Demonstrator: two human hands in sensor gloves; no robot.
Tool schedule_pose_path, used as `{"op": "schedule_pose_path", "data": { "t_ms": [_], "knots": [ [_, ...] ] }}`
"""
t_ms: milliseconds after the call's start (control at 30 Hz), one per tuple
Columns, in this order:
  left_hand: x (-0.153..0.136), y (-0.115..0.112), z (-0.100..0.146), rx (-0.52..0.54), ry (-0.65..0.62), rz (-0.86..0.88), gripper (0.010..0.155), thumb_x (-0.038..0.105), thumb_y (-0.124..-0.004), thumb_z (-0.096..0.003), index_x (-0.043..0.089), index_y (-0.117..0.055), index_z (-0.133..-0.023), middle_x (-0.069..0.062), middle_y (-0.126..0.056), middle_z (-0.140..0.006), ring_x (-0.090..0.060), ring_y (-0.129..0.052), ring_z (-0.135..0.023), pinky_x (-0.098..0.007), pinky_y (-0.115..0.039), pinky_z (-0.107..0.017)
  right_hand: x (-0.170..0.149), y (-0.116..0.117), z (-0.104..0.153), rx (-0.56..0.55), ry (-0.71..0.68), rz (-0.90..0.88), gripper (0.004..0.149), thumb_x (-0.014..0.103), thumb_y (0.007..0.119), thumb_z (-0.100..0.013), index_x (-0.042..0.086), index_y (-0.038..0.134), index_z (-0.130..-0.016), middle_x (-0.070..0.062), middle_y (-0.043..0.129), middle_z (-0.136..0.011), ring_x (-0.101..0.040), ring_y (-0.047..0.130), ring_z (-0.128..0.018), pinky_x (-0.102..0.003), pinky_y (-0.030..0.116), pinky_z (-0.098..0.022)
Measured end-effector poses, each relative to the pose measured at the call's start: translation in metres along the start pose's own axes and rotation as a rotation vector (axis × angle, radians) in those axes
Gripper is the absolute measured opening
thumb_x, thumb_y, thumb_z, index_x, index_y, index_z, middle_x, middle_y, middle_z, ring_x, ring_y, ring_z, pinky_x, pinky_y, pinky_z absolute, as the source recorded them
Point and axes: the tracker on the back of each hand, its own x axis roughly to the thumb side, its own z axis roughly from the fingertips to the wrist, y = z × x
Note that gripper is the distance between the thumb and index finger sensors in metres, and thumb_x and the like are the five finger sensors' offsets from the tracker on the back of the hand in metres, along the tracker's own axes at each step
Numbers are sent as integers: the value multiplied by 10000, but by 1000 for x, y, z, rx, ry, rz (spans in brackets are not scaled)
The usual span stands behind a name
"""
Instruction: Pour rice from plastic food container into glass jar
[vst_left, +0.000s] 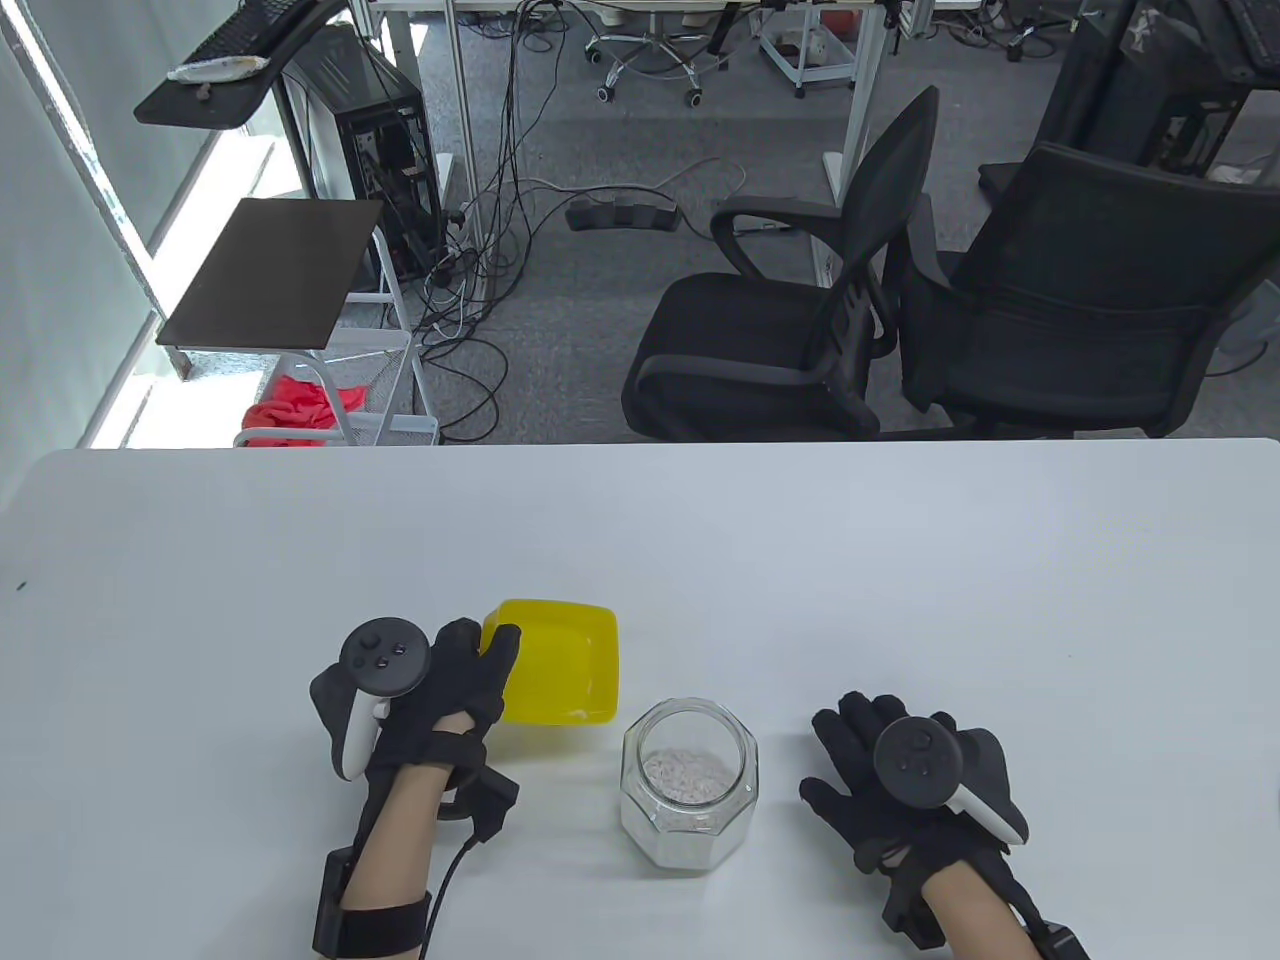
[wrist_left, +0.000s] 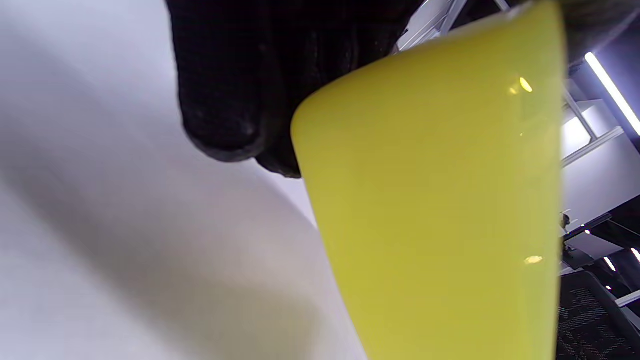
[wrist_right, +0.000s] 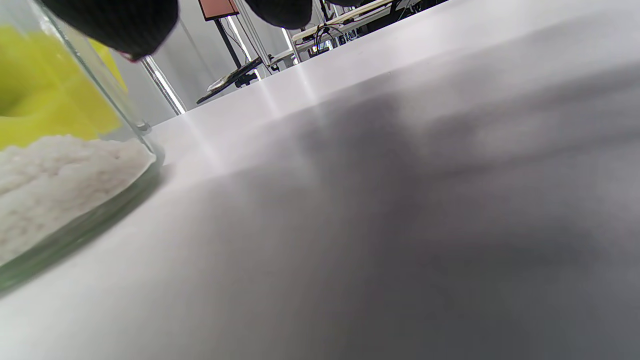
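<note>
Looks like the pour is pretty much done here. The glass jar (vst_left: 689, 790) stands upright on the white table (vst_left: 900, 560), and there's a layer of rice (vst_left: 686, 773) sitting in its bottom; the right wrist view shows the grains (wrist_right: 55, 175) piled against the glass too. The yellow plastic food container (vst_left: 556, 661) is at about 11 o'clock from the jar, close to it but not touching. I can't see any rice left inside it, just a faint pale trace near its front rim. Can't tell if it's resting on the table or lifted a bit.

The left hand (vst_left: 440, 690) has its fingers (vst_left: 497, 652) wrapped over the container's left edge, holding it. The right hand (vst_left: 915, 775) is at 3 o'clock of the jar, fingers spread, gripping nothing.

My guess: all that's left is setting the container down and letting go.
</note>
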Motion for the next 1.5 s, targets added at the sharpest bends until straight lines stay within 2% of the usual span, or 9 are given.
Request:
{"op": "schedule_pose_path", "data": {
  "t_ms": [267, 400, 667, 833, 1067, 1167, 1267, 1367, 1500],
  "knots": [
    [-11, -17, -5, -80, 79, -34, 810, 733, -564, -569, 128, -569, -1109, -97, -723, -958, -252, -1061, -598, -281, -957, -398, -1, -3, 0, -7, 1, -8, 747, 533, 730, -466, 169, 513, -1081, -151, 341, -1154, -451, 213, -1056, -733, 10, -582],
    [-17, -25, -7, -125, 102, 21, 815, 729, -574, -567, 125, -571, -1114, -99, -729, -963, -261, -1061, -608, -280, -956, -405, -1, -4, 1, -13, -2, -8, 747, 534, 729, -466, 169, 514, -1081, -151, 343, -1154, -452, 213, -1056, -733, 11, -582],
    [-19, -32, -7, -127, 104, 9, 794, 685, -592, -574, 111, -552, -1121, -123, -709, -989, -296, -1044, -654, -290, -941, -436, -5, -5, 1, -15, 8, -17, 748, 533, 730, -465, 169, 512, -1081, -150, 341, -1154, -452, 212, -1056, -732, 9, -582],
    [-13, -37, -5, -84, 83, -113, 783, 671, -606, -572, 115, -555, -1120, -120, -715, -988, -295, -1046, -654, -282, -939, -441, -9, -5, 0, -9, 24, -30, 749, 533, 728, -466, 166, 512, -1081, -153, 342, -1154, -452, 213, -1056, -733, 9, -582],
    [-11, -33, -3, -78, 84, -161, 762, 642, -650, -564, 134, -561, -1126, -113, -714, -999, -315, -1035, -687, -302, -931, -463, -12, -8, 1, 0, 47, 1, 757, 535, 725, -469, 168, 491, -1088, -153, 328, -1156, -452, 194, -1057, -729, -5, -579],
    [-8, -30, 0, -34, 68, -186, 765, 641, -653, -564, 135, -550, -1129, -114, -703, -1006, -324, -1030, -698, -307, -931, -467, -12, -7, 1, 8, 49, 5, 757, 534, 725, -470, 168, 488, -1089, -153, 323, -1158, -451, 192, -1057, -728, -8, -579],
    [2, -24, 7, 39, 6, -289, 772, 643, -652, -562, 138, -533, -1135, -115, -679, -1022, -351, -997, -745, -338, -914, -496, -7, -8, 2, -4, 53, 71, 759, 535, 727, -468, 169, 489, -1089, -154, 325, -1159, -450, 186, -1058, -723, -24, -574],
    [22, -18, 21, 88, -92, -414, 796, 650, -646, -563, 152, -475, -1159, -128, -589, -1079, -434, -849, -895, -445, -821, -607, 0, -11, 4, -24, 41, 111, 761, 540, 725, -467, 174, 487, -1090, -153, 326, -1159, -450, 186, -1059, -726, -17, -577],
    [41, -16, 40, 156, -109, -598, 782, 649, -656, -561, 190, -475, -1168, -139, -533, -1109, -476, -763, -954, -492, -765, -654, 4, -11, 5, -22, 27, 136, 760, 541, 726, -465, 172, 496, -1089, -157, 328, -1159, -452, 190, -1058, -726, -15, -577]
  ]
}}
